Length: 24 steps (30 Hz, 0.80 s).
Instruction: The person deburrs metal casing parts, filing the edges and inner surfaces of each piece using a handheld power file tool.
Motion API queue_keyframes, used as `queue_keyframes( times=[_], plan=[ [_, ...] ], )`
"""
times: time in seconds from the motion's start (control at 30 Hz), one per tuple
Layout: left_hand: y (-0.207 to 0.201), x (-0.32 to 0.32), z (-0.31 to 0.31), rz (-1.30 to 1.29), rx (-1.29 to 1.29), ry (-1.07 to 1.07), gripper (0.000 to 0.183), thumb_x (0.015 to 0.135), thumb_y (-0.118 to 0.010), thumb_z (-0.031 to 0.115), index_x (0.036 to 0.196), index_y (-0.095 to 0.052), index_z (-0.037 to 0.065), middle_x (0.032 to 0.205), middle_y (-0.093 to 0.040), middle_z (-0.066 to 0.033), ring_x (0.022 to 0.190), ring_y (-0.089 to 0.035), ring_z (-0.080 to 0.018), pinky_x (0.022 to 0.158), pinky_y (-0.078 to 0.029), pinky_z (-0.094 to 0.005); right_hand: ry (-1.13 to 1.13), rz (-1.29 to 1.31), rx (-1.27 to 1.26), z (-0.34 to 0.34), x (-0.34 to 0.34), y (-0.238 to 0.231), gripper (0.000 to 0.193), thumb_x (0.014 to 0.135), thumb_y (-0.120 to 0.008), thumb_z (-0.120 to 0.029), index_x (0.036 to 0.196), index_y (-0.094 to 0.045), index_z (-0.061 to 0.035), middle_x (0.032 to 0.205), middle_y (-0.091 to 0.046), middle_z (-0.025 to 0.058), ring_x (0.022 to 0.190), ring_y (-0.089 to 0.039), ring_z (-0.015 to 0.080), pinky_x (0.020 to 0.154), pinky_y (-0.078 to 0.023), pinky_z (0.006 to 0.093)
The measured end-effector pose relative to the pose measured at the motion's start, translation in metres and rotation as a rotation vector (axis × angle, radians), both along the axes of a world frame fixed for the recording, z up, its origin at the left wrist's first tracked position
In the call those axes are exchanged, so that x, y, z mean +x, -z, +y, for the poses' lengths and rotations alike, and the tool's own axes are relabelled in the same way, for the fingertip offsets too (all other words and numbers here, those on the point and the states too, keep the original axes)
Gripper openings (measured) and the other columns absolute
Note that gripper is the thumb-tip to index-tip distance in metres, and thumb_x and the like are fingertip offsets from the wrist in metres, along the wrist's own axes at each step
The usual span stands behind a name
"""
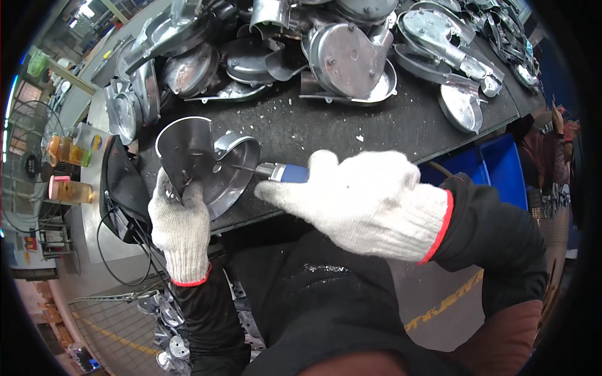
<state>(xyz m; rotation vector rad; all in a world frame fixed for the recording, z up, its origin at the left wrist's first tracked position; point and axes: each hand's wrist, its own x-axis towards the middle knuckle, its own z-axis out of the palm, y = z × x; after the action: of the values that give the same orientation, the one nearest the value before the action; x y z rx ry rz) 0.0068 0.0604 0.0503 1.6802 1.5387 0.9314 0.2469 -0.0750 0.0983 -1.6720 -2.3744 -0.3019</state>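
Observation:
My left hand [180,235], in a white knit glove with a red cuff, grips a curved cast metal housing [232,192] at the table's near edge. The housing is tilted, with its hollow side and a raised curved wall showing. My right hand [370,203], gloved the same way, is wrapped round a slim rotary grinder [293,173] with a blue body and metal nose. From its nose a thin bit points left into the housing's hollow, near the curved inner wall. Whether the bit touches the metal I cannot tell. Its rear end is hidden by the glove.
Similar metal housings [351,59] are heaped along the dark worktable's [282,122] far side. A black mesh bag [122,188] with cables sits at the left, beside drink bottles [70,189]. Blue bins [501,169] stand at the right. More metal parts [172,326] lie below left.

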Motion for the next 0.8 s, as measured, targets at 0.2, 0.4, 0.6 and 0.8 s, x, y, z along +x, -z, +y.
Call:
queue_keyframes(
  times=[0.2, 0.4, 0.6, 0.8],
  plan=[
    [0.002, -0.003, -0.012, 0.077, 0.076, -0.036, 0.043, 0.091, -0.061, -0.003, 0.134, -0.064, -0.001, 0.112, -0.076, -0.0143, 0.099, -0.075, -0.0227, 0.089, -0.058, -0.0320, 0.167, 1.100, -1.188, 0.008, 0.006, 0.024, 0.061, 0.107, -0.050, -0.034, 0.165, -0.030, -0.0291, 0.080, -0.069, 0.0094, 0.058, -0.068, 0.0181, 0.050, -0.057, 0.0326],
    [0.003, -0.005, -0.009, 0.114, 0.126, -0.046, 0.039, 0.091, -0.068, 0.004, 0.129, -0.065, -0.002, 0.108, -0.077, -0.0142, 0.096, -0.076, -0.0229, 0.087, -0.058, -0.0337, 0.114, 2.520, -1.381, -0.014, -0.040, 0.056, 0.084, 0.104, -0.063, -0.032, 0.169, -0.012, -0.0170, 0.084, -0.060, 0.0108, 0.050, -0.054, 0.0109, 0.041, -0.049, 0.0266],
    [0.003, -0.005, -0.005, -0.017, 0.032, -0.073, 0.043, 0.089, -0.076, 0.012, 0.130, -0.066, 0.000, 0.113, -0.077, -0.0158, 0.097, -0.076, -0.0239, 0.085, -0.059, -0.0341, 0.294, 2.081, -1.136, -0.018, -0.035, 0.053, 0.088, 0.099, -0.066, -0.027, 0.169, -0.014, -0.0171, 0.093, -0.067, 0.0142, 0.064, -0.067, 0.0169, 0.053, -0.056, 0.0306],
    [0.001, -0.004, -0.002, 0.176, 0.026, -0.127, 0.041, 0.091, -0.071, 0.006, 0.132, -0.065, 0.000, 0.115, -0.076, -0.0139, 0.099, -0.075, -0.0221, 0.089, -0.057, -0.0315, 0.048, 0.017, -0.191, -0.017, -0.030, 0.029, 0.069, 0.093, -0.071, -0.028, 0.158, -0.048, -0.0234, 0.080, -0.059, 0.0113, 0.055, -0.063, 0.0173, 0.044, -0.050, 0.0307]
  ],
)
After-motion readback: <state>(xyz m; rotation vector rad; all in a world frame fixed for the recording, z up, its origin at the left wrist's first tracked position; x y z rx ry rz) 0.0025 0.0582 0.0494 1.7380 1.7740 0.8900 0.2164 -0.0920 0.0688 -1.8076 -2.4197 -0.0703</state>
